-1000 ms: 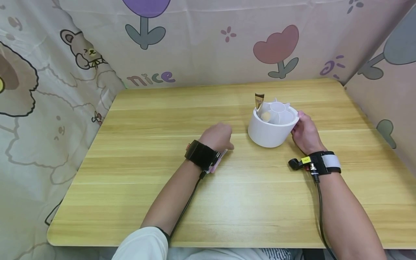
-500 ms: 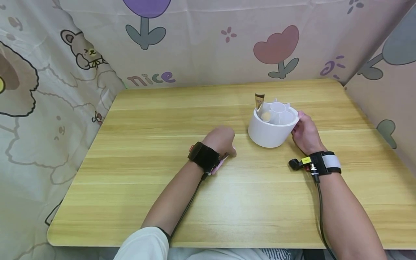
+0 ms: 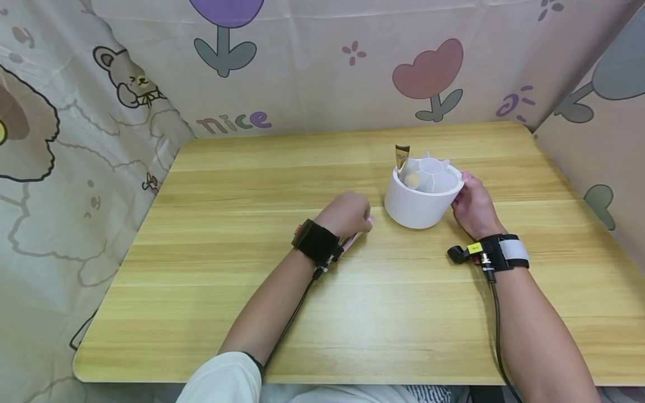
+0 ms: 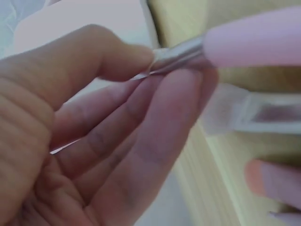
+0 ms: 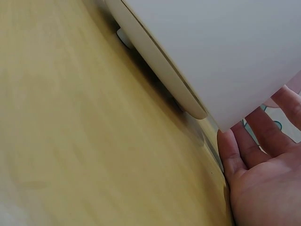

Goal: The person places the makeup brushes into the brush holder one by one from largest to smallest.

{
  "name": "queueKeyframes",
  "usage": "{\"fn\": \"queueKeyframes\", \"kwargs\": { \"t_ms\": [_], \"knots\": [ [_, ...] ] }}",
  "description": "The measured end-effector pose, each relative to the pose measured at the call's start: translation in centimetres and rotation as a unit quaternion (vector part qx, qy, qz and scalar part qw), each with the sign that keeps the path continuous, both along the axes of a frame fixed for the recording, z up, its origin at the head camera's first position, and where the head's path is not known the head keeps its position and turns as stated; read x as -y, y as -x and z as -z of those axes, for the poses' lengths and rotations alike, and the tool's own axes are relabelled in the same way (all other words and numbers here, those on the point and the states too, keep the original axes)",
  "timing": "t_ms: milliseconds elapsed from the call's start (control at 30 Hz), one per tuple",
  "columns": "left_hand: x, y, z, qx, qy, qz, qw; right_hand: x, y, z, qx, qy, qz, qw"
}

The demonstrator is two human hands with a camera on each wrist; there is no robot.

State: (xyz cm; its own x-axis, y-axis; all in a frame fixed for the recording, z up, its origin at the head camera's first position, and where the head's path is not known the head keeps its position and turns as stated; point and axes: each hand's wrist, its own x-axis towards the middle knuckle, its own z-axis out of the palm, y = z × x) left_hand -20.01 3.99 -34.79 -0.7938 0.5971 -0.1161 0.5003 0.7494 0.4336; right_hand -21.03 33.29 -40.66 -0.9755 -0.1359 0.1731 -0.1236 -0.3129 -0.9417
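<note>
In the left wrist view, my left hand [image 4: 108, 127] pinches a pink-handled makeup brush [image 4: 254, 40] by its silver metal collar, between thumb and fingers. The brush's other end is hidden by the hand. In the head view that left hand [image 3: 346, 215] is just left of a white round organizer [image 3: 420, 210]. My right hand [image 3: 475, 207] holds the organizer's right side, thumb at the rim. The fingers lie along its wall in the right wrist view. Inside stand a brown-and-gold piece [image 3: 402, 157] and a round beige tip [image 3: 412, 180].
Beside the left hand lie a pale, soft-tipped piece [image 4: 225, 110] and a pink piece with an orange end [image 4: 277, 181], both blurred. The wooden table [image 3: 201, 291] meets printed curtains [image 3: 312, 67] at the back and sides. Cables run along both forearms.
My left hand has shifted slightly right, toward the organizer, and its wrist has turned. The right hand and the organizer have stayed in place.
</note>
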Motion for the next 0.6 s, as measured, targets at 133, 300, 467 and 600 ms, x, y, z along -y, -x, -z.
{"fn": "queueKeyframes", "kwargs": {
  "t_ms": [133, 300, 467, 600],
  "knots": [
    [-0.16, 0.06, -0.36, -0.007, -0.028, -0.005, 0.9996, -0.02, 0.01, -0.01, -0.001, -0.005, 0.001, 1.000],
    [-0.42, -0.04, -0.65, -0.002, -0.074, -0.018, 0.9971, -0.12, -0.12, 0.03, -0.001, -0.003, -0.001, 1.000],
    [-0.61, -0.10, -0.84, -0.019, -0.109, -0.013, 0.9938, -0.10, -0.21, 0.01, -0.004, -0.003, -0.002, 1.000],
    [-0.71, -0.07, -0.96, -0.029, -0.131, -0.013, 0.9909, -0.05, -0.20, -0.03, -0.007, -0.003, -0.003, 1.000]
  ]
}}
